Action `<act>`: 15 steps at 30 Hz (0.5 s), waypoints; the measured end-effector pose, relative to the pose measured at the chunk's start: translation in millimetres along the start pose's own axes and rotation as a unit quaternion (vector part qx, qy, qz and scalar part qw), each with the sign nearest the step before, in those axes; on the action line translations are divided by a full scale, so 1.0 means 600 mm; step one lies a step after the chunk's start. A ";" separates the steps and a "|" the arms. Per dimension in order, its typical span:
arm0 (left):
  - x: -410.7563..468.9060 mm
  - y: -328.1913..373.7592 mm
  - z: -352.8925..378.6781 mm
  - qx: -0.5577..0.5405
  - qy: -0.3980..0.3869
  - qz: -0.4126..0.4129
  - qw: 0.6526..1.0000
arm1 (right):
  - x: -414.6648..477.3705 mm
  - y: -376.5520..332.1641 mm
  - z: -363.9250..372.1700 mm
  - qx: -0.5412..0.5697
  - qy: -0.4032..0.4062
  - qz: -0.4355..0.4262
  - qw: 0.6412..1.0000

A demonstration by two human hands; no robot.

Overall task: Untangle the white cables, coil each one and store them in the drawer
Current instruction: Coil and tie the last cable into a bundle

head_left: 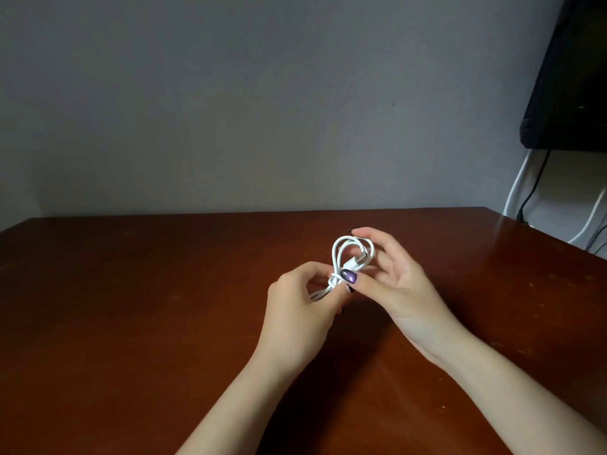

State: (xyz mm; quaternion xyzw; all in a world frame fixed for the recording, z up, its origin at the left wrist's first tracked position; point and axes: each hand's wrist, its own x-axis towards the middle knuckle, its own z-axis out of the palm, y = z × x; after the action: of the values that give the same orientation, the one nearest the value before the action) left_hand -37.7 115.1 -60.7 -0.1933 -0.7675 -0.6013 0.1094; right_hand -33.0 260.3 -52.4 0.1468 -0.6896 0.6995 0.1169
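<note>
White coiled cable [341, 257] is gripped by left hand [297, 298] and right hand [394, 280].

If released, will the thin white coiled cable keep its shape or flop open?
Probably floppy: the thin white coiled cable bends into small loops. A turn wound round its middle may hold it together. It seems light: left hand and right hand merely pinch it.

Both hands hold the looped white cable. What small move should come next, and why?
Probably tuck the USB plug through the loops to lock the coil: the white cable is already wrapped at its waist, the left hand pinches the bundle, and the right hand holds the loops.
</note>
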 end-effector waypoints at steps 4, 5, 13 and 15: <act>0.004 -0.006 -0.003 -0.002 0.010 -0.011 1.000 | 0.000 -0.003 -0.002 -0.017 0.022 -0.001 1.000; 0.004 -0.005 -0.005 -0.011 0.007 -0.011 1.000 | 0.000 -0.004 -0.003 -0.015 0.026 -0.001 1.000; -0.003 0.019 -0.016 -0.052 -0.053 0.011 0.997 | 0.005 -0.006 -0.005 0.072 0.020 0.035 0.997; -0.005 0.026 -0.010 -0.043 -0.047 0.017 0.998 | 0.003 -0.007 -0.004 0.105 0.020 0.027 0.994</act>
State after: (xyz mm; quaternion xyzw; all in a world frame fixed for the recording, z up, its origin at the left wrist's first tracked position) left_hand -28.7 111.8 -46.9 -0.2385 -0.7423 -0.6217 0.0748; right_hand -33.3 262.5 -47.7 0.1252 -0.6138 0.7736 0.0959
